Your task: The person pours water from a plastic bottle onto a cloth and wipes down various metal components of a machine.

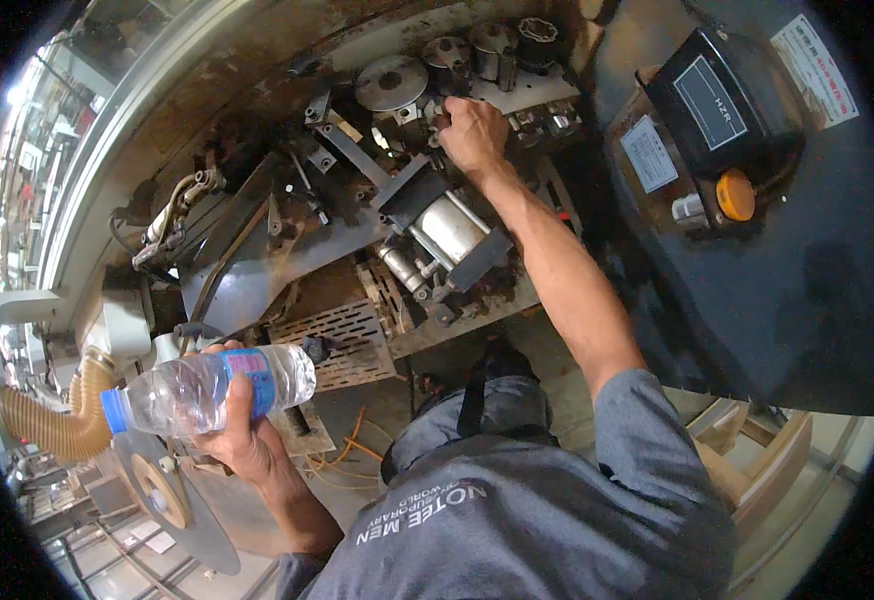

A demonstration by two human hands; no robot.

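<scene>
at lower left of the view, a clear bottle [197, 390] lies sideways in the air, blue cap leftward, the left hand [245, 440] clamped around its labelled middle. right hand [474, 132] up at the machine's metal fittings, just below a round metal disc [392, 82]; fingers curled, but cannot tell whether this grip is closed on a part. right forearm passes beside a silver cylinder [452, 230] between dark end plates, covering some of the machinery. around: perforated plate [342, 340] near the bottle's base, ribbed tan hose [82, 410] beyond its cap, black box [732, 105] with orange knob [734, 195] at upper right, orange cable [352, 438] low down.
</scene>
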